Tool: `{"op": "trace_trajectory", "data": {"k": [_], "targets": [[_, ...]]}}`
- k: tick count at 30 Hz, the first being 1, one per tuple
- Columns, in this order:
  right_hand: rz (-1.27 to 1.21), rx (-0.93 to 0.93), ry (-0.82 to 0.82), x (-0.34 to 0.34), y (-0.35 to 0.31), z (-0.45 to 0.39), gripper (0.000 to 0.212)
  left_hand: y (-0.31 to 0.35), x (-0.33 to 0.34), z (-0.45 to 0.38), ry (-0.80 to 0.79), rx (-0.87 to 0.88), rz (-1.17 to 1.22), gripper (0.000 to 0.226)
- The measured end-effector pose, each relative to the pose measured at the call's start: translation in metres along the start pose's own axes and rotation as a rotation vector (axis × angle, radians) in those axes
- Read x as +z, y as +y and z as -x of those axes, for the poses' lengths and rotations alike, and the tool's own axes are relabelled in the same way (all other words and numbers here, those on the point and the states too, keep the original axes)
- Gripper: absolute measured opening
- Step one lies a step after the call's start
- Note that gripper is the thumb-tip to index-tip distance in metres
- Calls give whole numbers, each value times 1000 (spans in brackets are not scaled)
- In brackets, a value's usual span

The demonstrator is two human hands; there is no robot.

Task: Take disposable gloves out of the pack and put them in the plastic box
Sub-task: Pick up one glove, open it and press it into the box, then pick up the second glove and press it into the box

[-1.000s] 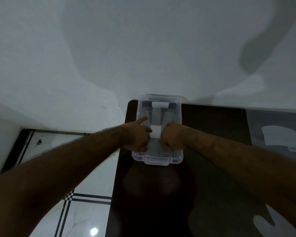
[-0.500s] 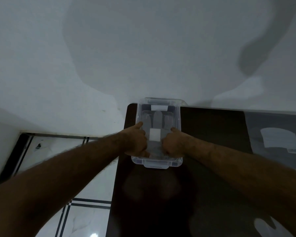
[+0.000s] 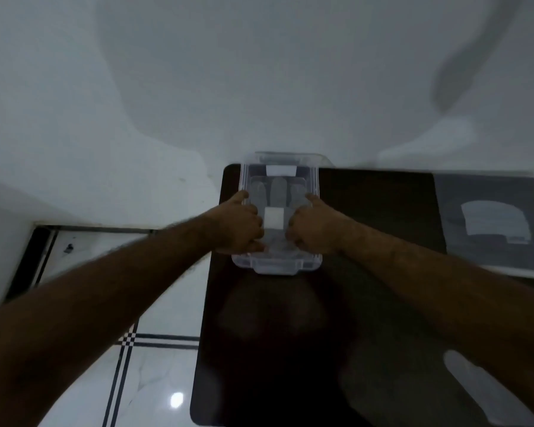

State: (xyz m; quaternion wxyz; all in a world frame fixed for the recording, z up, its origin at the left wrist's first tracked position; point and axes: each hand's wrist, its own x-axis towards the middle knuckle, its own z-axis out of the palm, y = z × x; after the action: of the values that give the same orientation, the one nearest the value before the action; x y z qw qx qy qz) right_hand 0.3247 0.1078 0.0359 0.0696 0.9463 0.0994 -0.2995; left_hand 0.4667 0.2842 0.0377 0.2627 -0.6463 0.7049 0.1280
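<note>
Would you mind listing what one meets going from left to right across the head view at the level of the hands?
White tiled floor → left hand → white square label on the clear glove inside the clear plastic box → right hand → dark glossy table → grey flat pack with a white panel.

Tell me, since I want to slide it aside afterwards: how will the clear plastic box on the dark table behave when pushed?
The clear plastic box looks thin-walled and holds only a flat glove, so it is probably light. On the glossy dark table it would likely slide easily rather than tip, being low and wide. The left hand and right hand at its sides steady it.
</note>
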Motion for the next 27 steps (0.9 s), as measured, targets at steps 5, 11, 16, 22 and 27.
{"op": "trace_trajectory", "data": {"k": [5,11,16,22,27], "targets": [[-211,113,341,34,-8,65,32,40,-17,28,183,-115,95,39],[-303,76,483,107,-37,171,39,147,-62,34,233,-152,437,35],[-378,91,497,206,-48,264,37,254,-83,0,302,-70,574,33],[-508,223,431,311,-37,381,35,370,-104,-70,247,30,669,30],[-514,302,369,382,-20,443,48,446,-118,-121,198,-16,790,21]]}}
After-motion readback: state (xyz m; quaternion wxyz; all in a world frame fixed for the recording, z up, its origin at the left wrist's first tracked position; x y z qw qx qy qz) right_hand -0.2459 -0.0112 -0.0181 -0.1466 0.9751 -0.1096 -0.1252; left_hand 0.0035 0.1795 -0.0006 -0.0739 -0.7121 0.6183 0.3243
